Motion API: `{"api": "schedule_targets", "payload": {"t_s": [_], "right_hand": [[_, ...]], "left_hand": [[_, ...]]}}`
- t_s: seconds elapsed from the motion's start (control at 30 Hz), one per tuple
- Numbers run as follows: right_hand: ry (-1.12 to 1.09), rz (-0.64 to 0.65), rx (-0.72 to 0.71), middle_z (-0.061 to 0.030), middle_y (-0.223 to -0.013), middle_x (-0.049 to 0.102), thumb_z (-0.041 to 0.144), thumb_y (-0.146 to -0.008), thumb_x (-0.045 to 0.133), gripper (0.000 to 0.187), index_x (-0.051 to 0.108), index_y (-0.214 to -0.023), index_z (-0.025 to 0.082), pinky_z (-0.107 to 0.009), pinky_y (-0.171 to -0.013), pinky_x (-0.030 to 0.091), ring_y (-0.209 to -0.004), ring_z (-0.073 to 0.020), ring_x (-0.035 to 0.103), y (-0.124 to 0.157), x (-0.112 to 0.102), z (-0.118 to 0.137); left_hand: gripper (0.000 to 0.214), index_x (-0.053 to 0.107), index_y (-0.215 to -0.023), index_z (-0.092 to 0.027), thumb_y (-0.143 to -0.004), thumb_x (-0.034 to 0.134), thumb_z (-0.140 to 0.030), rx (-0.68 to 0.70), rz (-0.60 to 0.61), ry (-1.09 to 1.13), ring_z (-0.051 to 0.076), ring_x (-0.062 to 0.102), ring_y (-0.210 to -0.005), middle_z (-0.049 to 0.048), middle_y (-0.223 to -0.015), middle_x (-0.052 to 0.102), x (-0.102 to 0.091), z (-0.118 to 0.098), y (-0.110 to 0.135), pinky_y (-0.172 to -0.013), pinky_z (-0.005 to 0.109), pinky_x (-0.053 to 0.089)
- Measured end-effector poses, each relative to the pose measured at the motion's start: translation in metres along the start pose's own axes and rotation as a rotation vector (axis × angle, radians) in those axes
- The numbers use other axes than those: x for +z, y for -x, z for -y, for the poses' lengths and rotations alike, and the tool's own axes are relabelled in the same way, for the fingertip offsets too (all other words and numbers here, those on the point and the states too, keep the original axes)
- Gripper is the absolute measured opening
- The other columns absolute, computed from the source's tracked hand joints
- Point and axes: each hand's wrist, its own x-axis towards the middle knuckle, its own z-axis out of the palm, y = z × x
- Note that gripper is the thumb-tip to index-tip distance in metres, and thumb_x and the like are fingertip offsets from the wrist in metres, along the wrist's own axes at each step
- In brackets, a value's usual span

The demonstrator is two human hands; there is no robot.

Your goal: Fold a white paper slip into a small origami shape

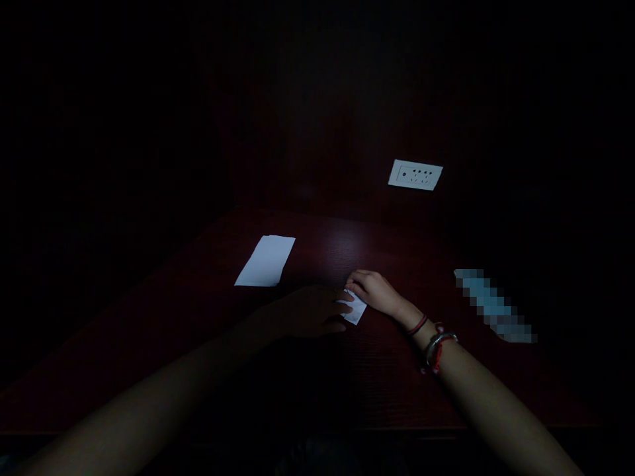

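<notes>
A small piece of white paper (356, 312), perhaps folded, lies on the dark red table under both my hands. From the left, my left hand (315, 311) reaches across it in shadow, with its fingers spread and resting on the paper. The curled fingers of my right hand (373, 289) grip the paper's far edge; their tips are hidden. A dark band and a bracelet (440, 347) circle the right wrist. Part of the paper is covered by the fingers, so its full shape cannot be made out.
Farther off to the left, a stack of white paper sheets (266, 261) lies on the table (327, 244). A flat bluish, pixelated object (493, 306) lies at the right. On the wall behind is a white power socket (415, 175). The surroundings are very dark.
</notes>
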Motion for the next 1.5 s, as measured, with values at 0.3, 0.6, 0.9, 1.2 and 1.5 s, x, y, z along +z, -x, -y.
{"api": "schedule_targets", "payload": {"t_s": [0.3, 0.6, 0.9, 1.2, 1.5], "right_hand": [[-0.025, -0.044, 0.045, -0.0027, -0.072, 0.053, 0.025, -0.077, 0.043, 0.014, 0.053, -0.075, 0.015, -0.02, -0.06, 0.034, -0.066, -0.0097, 0.048, 0.002, 0.003, 0.0], [-0.156, 0.019, -0.015, -0.003, -0.074, 0.054, 0.026, -0.076, 0.044, 0.018, 0.057, -0.08, 0.014, -0.02, -0.059, 0.036, -0.066, -0.0094, 0.048, 0.011, -0.011, 0.0], [-0.235, 0.028, 0.083, 0.0002, -0.066, 0.052, 0.026, -0.068, 0.053, 0.019, 0.057, -0.082, 0.013, -0.019, -0.054, 0.035, -0.058, -0.0077, 0.045, 0.012, -0.01, -0.004], [-0.301, 0.053, 0.15, 0.0019, -0.062, 0.05, 0.026, -0.063, 0.056, 0.017, 0.056, -0.074, 0.013, -0.017, -0.049, 0.033, -0.054, -0.0062, 0.043, 0.01, -0.007, -0.008], [-0.317, 0.015, 0.215, 0.0017, -0.059, 0.051, 0.025, -0.063, 0.055, 0.012, 0.053, -0.063, 0.012, -0.017, -0.05, 0.034, -0.054, -0.0064, 0.044, 0.007, -0.007, -0.009]], "left_hand": [[0.037, 0.047, -0.105, -0.02, -0.076, 0.041, -0.041, -0.05, -0.015, 0.074, 0.017, 0.04, -0.104, 0.0044, -0.112, 0.048, 0.001, -0.001, 0.0, -0.088, 0.032, 0.03], [0.035, 0.047, -0.105, -0.021, -0.075, 0.044, -0.038, -0.041, -0.034, 0.112, 0.017, 0.041, -0.103, 0.0043, -0.11, 0.049, -0.001, -0.001, 0.001, -0.087, 0.033, 0.031], [0.037, 0.046, -0.107, -0.02, -0.075, 0.043, -0.038, -0.042, 0.002, 0.145, 0.017, 0.041, -0.103, 0.0051, -0.111, 0.048, -0.003, 0.0, 0.001, -0.088, 0.032, 0.03], [0.036, 0.046, -0.107, -0.021, -0.075, 0.043, -0.038, -0.037, -0.013, 0.165, 0.016, 0.042, -0.102, 0.0043, -0.11, 0.049, 0.0, 0.001, 0.001, -0.087, 0.031, 0.031], [0.036, 0.047, -0.106, -0.021, -0.074, 0.045, -0.038, -0.055, -0.007, 0.165, 0.017, 0.041, -0.103, 0.0041, -0.111, 0.049, -0.002, -0.001, 0.001, -0.088, 0.032, 0.031]]}}
